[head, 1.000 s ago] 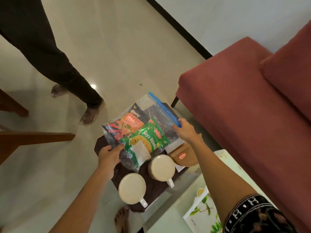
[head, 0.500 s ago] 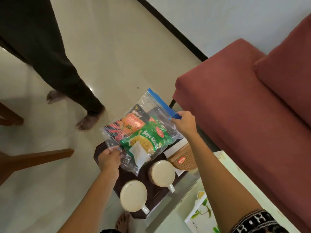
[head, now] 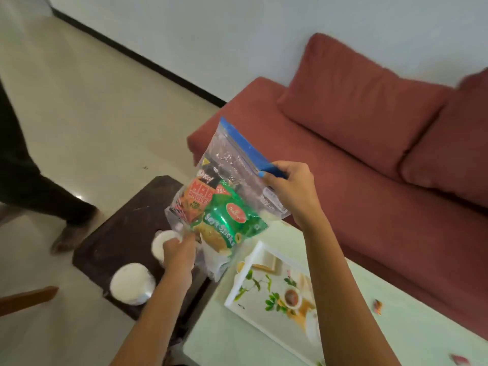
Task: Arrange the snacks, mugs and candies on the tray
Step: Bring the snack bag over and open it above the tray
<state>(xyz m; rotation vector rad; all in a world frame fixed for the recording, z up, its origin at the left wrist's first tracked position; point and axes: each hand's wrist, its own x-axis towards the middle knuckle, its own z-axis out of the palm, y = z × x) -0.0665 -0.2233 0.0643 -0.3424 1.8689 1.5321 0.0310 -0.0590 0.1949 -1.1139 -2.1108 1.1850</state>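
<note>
A clear zip bag (head: pixel 232 165) with a blue seal strip hangs in the air, holding an orange snack packet (head: pixel 198 199) and a green soya sticks packet (head: pixel 232 220). My right hand (head: pixel 287 191) grips the bag's top corner at the blue strip. My left hand (head: pixel 179 249) pinches the bag's lower edge. Two white mugs stand on the dark stool (head: pixel 116 233): one (head: pixel 132 283) in front, the other (head: pixel 163 241) partly hidden behind my left hand. A white floral tray (head: pixel 253 262) lies on the pale green table, right of the stool. A wrapped candy (head: pixel 378 306) lies on the table.
A red sofa (head: pixel 369 159) runs along the right, close behind the table (head: pixel 237 336). Another person's dark trouser leg and bare foot (head: pixel 68 233) are on the floor to the left. A wooden furniture leg (head: pixel 26 299) juts in at lower left. Another candy (head: pixel 460 360) lies at the bottom right.
Both hands have lifted the zip bag off the stool and swung it right, toward the table and tray. The camera has turned right, bringing the tray into view.
</note>
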